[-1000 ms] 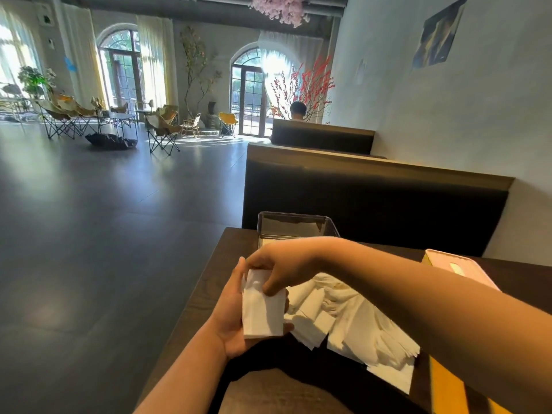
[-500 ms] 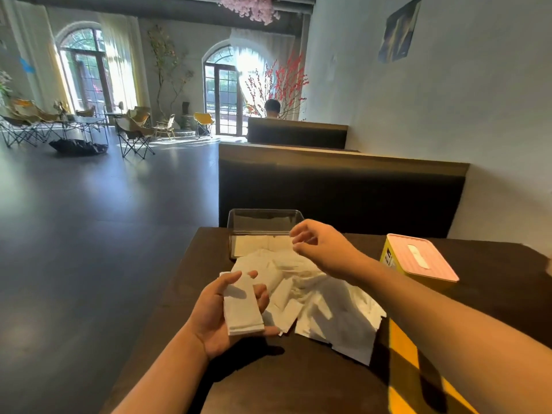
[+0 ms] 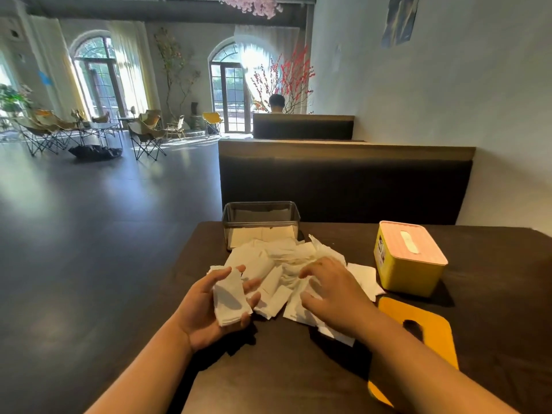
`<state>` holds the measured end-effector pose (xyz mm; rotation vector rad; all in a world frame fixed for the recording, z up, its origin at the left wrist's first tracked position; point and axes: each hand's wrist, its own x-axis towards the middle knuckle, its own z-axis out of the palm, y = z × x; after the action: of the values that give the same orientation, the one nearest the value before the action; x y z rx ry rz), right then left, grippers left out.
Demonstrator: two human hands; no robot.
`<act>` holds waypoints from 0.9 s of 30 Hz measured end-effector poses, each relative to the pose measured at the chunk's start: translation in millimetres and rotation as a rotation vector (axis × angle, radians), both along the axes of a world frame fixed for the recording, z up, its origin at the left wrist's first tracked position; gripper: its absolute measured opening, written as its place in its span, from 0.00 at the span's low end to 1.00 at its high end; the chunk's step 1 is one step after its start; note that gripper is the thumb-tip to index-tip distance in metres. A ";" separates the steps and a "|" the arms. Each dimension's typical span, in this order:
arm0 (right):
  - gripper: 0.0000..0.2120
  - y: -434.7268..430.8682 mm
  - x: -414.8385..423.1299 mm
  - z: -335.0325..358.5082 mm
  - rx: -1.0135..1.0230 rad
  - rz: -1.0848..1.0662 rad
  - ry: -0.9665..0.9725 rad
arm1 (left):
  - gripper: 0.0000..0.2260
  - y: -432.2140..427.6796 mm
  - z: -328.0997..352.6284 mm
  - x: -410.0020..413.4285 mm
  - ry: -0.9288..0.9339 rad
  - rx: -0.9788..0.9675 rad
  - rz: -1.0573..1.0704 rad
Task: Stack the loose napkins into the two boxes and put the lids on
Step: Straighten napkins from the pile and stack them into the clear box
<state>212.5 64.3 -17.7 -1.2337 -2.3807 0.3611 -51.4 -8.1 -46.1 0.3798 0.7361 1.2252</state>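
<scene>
A heap of loose white napkins (image 3: 277, 261) lies in the middle of the dark table (image 3: 493, 294). My left hand (image 3: 209, 306), palm up, holds a small folded stack of napkins (image 3: 230, 297). My right hand (image 3: 331, 291) rests palm down on the heap, fingers spread among the napkins. Behind the heap stands a clear lidless box (image 3: 261, 213) with a few napkins flat on its bottom. A yellow box (image 3: 403, 270) with a pink slotted lid (image 3: 410, 242) stands to the right. An orange lid (image 3: 430, 333) with a dark slot lies flat under my right forearm.
The table's left edge drops to open floor. A dark bench back (image 3: 343, 186) runs along the far side, with a wall on the right. A person (image 3: 277, 103) sits in a booth further back.
My right hand came down from above the heap and now rests on the napkins. My left hand keeps its stack. The camera tilted and shows more of the table on the right.
</scene>
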 end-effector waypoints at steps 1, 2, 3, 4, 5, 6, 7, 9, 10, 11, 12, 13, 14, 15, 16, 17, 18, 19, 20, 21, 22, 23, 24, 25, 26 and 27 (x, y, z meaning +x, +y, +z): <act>0.17 -1.3 -5.5 -3.1 0.067 0.031 -0.108 | 0.31 -1.0 0.1 -0.1 0.005 0.012 0.004; 0.20 -3.8 -11.4 -5.0 0.096 0.053 -0.204 | 0.34 -2.7 -1.1 -0.5 0.011 0.013 0.009; 0.22 -4.5 -17.6 -6.9 0.106 0.068 -0.281 | 0.35 -4.4 -2.2 -1.4 0.018 0.012 0.014; 0.24 -5.9 -22.8 -8.4 0.120 0.082 -0.339 | 0.33 -5.4 -2.6 -0.6 0.020 0.016 0.015; 0.25 -6.9 -28.9 -10.1 0.140 0.100 -0.387 | 0.30 -6.5 -2.4 -1.1 0.017 0.014 0.024; 0.24 -8.0 -34.9 -11.0 0.156 0.117 -0.428 | 0.28 -6.7 -2.6 -0.9 0.015 0.011 0.035; 0.23 -7.9 -41.0 -11.9 0.168 0.129 -0.464 | 0.29 -6.4 -1.7 -1.3 0.007 0.009 0.041; 0.21 -5.0 -49.3 -12.6 0.183 0.137 -0.507 | 0.36 -4.4 -1.5 -4.2 -0.028 0.023 0.045; 0.20 -2.4 -52.6 -13.9 0.196 0.135 -0.517 | 0.40 -4.0 -2.1 -6.7 -0.057 0.023 0.052; 0.20 -1.2 -52.1 -13.4 0.220 0.126 -0.527 | 0.40 -4.2 -1.3 -6.9 -0.082 0.025 0.063; 0.19 2.0 -55.1 -17.5 0.241 0.121 -0.526 | 0.36 -2.1 -3.4 -11.1 -0.106 0.019 0.085; 0.17 3.0 -53.7 -19.7 0.268 0.114 -0.519 | 0.31 -2.1 -2.5 -11.0 -0.131 0.011 0.114; 0.16 4.3 -53.2 -23.3 0.292 0.114 -0.500 | 0.26 -1.1 -2.4 -12.2 -0.153 0.000 0.141; 0.15 6.6 -54.5 -27.8 0.307 0.117 -0.477 | 0.24 1.8 -3.5 -15.6 -0.162 -0.008 0.170; 0.13 8.2 -55.8 -32.9 0.327 0.130 -0.451 | 0.23 5.9 -6.5 -17.9 -0.158 -0.015 0.201; 0.12 8.3 -56.1 -35.4 0.348 0.137 -0.428 | 0.23 8.6 -7.1 -19.5 -0.149 -0.018 0.228; 0.10 8.8 -57.0 -38.3 0.371 0.145 -0.409 | 0.23 11.0 -8.1 -21.4 -0.137 -0.022 0.251; 0.09 8.4 -57.6 -39.8 0.387 0.152 -0.394 | 0.23 12.9 -8.3 -22.3 -0.129 -0.025 0.265; 0.09 8.8 -58.3 -41.4 0.388 0.158 -0.384 | 0.24 16.1 -10.5 -23.4 -0.118 -0.029 0.274; 0.10 7.8 -58.6 -41.8 0.377 0.158 -0.373 | 0.24 17.0 -11.1 -24.0 -0.108 -0.031 0.280; 0.11 7.4 -58.8 -42.3 0.365 0.166 -0.362 | 0.25 18.2 -12.1 -24.4 -0.100 -0.034 0.284; 0.11 6.1 -59.2 -42.4 0.362 0.183 -0.350 | 0.25 18.6 -12.4 -24.7 -0.096 -0.034 0.287; 0.10 5.2 -59.5 -42.7 0.381 0.205 -0.341 | 0.25 19.0 -13.3 -25.0 -0.092 -0.029 0.286; 0.10 3.5 -60.0 -42.6 0.401 0.225 -0.339 | 0.26 18.8 -13.1 -26.2 -0.091 -0.025 0.289; 0.10 0.8 -61.3 -42.6 0.402 0.248 -0.342 | 0.26 18.1 -13.4 -27.9 -0.090 -0.023 0.293; 0.11 -2.4 -61.7 -40.9 0.373 0.275 -0.340 | 0.27 17.8 -12.4 -29.6 -0.088 -0.022 0.299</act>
<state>150.8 61.9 -58.7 -0.8512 -2.7479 -0.2285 -80.9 9.7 -58.5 0.2000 0.7471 1.5034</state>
